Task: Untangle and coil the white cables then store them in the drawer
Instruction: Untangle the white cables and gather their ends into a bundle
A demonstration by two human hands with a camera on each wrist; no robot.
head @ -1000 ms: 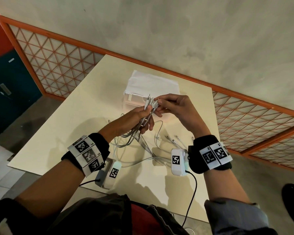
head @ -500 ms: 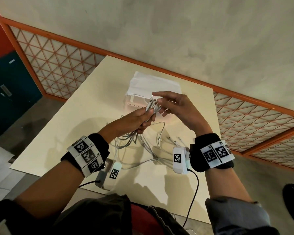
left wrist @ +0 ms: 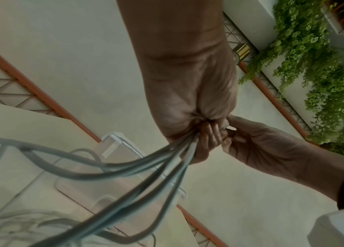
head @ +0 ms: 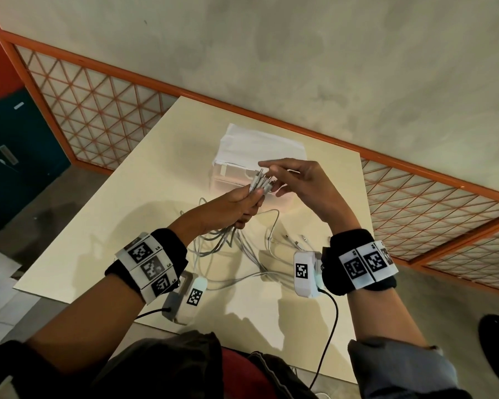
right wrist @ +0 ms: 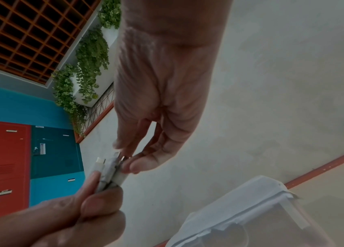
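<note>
Black wristbands (head: 340, 254) on both forearms, each wrapped with white tags (head: 149, 266) bearing black square codes. White camera pods (head: 303, 270) underneath, trailing black cables (head: 330, 318). Rolled grey sleeves (head: 398, 367).

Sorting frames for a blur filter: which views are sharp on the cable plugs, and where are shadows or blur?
Head view: sharp, hard arm shadows on the table. Left wrist view: white cables blurred up close. Right wrist view: plugs fairly sharp, drawer unit soft.
</note>
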